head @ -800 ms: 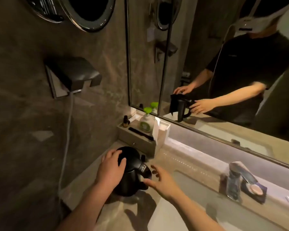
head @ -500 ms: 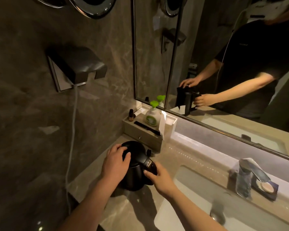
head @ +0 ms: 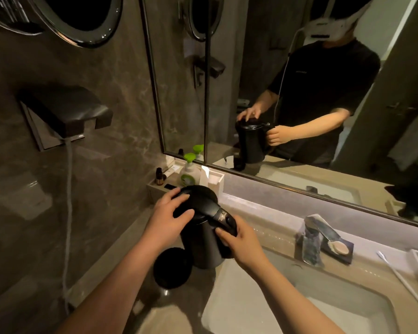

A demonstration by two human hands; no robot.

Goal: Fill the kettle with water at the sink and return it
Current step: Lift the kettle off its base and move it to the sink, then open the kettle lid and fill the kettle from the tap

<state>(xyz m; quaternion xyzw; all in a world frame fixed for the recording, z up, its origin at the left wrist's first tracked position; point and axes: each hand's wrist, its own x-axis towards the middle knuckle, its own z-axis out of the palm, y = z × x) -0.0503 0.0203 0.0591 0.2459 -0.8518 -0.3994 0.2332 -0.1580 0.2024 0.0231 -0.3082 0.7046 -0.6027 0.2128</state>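
A black electric kettle [head: 204, 244] is held up off its round black base [head: 173, 268], which lies on the stone counter to the left of the sink [head: 299, 307]. My right hand [head: 243, 239] is wrapped around the kettle's handle. My left hand [head: 168, 221] rests flat on the lid with fingers spread over it. The chrome faucet [head: 315, 239] stands behind the sink at the right. The mirror shows the same grip from the front.
A tray [head: 155, 186] with a green-topped soap pump [head: 188, 172], a small brown bottle [head: 159, 176] and a white box [head: 214, 182] sits behind the kettle. A soap dish [head: 338, 248] and a toothbrush [head: 403, 280] lie at right. A wall hairdryer holder [head: 63, 112] hangs left, its cord trailing down.
My right hand has closed on the handle and lifted the kettle off its base, toward the sink. The left hand has stayed on the lid. The base now shows on the counter.
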